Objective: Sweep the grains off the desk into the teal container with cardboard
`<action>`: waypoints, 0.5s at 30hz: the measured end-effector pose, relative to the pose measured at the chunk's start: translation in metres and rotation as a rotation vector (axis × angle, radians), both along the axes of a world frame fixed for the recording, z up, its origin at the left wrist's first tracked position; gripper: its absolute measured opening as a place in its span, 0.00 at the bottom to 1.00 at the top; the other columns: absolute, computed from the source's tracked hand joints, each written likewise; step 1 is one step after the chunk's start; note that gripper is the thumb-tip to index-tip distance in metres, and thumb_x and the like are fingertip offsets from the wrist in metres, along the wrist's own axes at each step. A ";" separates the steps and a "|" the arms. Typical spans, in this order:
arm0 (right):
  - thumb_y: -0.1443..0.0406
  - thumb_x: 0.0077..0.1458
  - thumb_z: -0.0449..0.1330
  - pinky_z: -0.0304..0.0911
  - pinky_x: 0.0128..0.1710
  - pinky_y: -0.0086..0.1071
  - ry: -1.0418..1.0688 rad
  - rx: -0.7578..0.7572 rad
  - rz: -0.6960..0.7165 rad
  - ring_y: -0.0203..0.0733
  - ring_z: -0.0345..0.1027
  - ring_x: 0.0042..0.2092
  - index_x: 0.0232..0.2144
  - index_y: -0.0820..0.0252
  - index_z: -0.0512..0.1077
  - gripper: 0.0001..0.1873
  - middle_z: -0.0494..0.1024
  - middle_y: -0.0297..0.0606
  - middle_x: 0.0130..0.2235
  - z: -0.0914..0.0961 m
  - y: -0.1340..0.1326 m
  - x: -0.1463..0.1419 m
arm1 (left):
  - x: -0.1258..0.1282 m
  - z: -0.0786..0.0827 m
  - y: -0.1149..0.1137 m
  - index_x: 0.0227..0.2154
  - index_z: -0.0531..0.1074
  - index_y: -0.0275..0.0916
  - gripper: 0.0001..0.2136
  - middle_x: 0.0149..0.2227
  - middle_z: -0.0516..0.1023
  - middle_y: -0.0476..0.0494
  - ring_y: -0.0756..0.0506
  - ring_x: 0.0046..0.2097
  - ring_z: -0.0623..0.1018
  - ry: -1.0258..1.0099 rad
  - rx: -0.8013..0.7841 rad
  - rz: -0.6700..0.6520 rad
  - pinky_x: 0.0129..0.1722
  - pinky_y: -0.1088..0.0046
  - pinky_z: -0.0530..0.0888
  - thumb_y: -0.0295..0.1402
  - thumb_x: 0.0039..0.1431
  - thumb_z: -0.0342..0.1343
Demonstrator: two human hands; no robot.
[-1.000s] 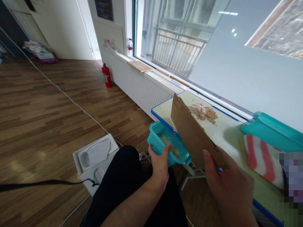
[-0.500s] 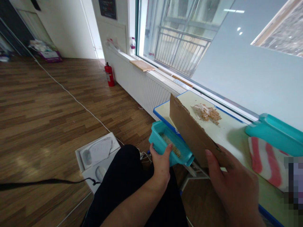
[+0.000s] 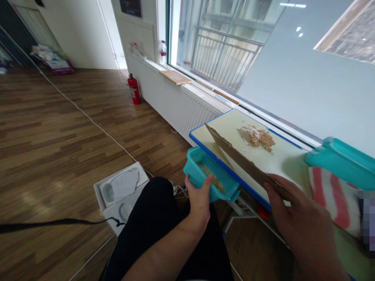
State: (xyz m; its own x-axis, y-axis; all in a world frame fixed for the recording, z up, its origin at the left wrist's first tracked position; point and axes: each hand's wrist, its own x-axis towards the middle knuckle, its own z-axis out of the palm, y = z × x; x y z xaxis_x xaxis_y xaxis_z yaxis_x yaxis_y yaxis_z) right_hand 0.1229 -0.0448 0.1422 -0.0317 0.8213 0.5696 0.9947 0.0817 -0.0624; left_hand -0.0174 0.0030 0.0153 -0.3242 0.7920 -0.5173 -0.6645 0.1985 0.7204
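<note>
My left hand (image 3: pixel 199 194) grips the near side of a turquoise plastic bin (image 3: pixel 195 174), held just below the table's blue edge. Pale grains (image 3: pixel 211 176) lie on the bin's bottom. In my right hand (image 3: pixel 301 218) is a piece of brown cardboard (image 3: pixel 243 160), pinched between thumb and fingers at its near end. The cardboard stands on edge, tilted, over the pale tabletop (image 3: pixel 288 164). Beyond it on the table sits a pile of orange-yellow kernels (image 3: pixel 263 139) mixed with white grains (image 3: pixel 246 134).
A second turquoise bin (image 3: pixel 342 160) and a red-and-white striped cloth (image 3: pixel 336 195) lie at the table's right. A window and a radiator (image 3: pixel 172 105) run behind. On the floor are a white box (image 3: pixel 123 191), a fire extinguisher (image 3: pixel 134 89) and a long white cable (image 3: pixel 84 113).
The cardboard has moved right and tipped, now showing mostly its thin edge and uncovering the table's blue rim. My right hand went right with it. My left hand and the bin stay nearly still.
</note>
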 end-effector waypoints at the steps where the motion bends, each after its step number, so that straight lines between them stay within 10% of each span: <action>1: 0.57 0.61 0.55 0.66 0.26 0.30 0.013 -0.021 0.001 0.40 0.73 0.23 0.44 0.50 0.77 0.14 0.83 0.32 0.34 0.001 -0.001 0.003 | 0.000 0.000 0.000 0.64 0.51 0.40 0.44 0.59 0.70 0.34 0.41 0.56 0.74 0.000 -0.006 -0.001 0.54 0.66 0.72 0.37 0.48 0.69; 15: 0.55 0.52 0.62 0.69 0.24 0.31 0.266 -0.027 -0.122 0.46 0.76 0.26 0.36 0.43 0.81 0.10 0.83 0.32 0.31 0.000 -0.025 0.030 | -0.001 -0.002 0.002 0.63 0.51 0.42 0.42 0.60 0.69 0.35 0.41 0.58 0.73 -0.002 -0.006 0.007 0.56 0.65 0.71 0.36 0.49 0.69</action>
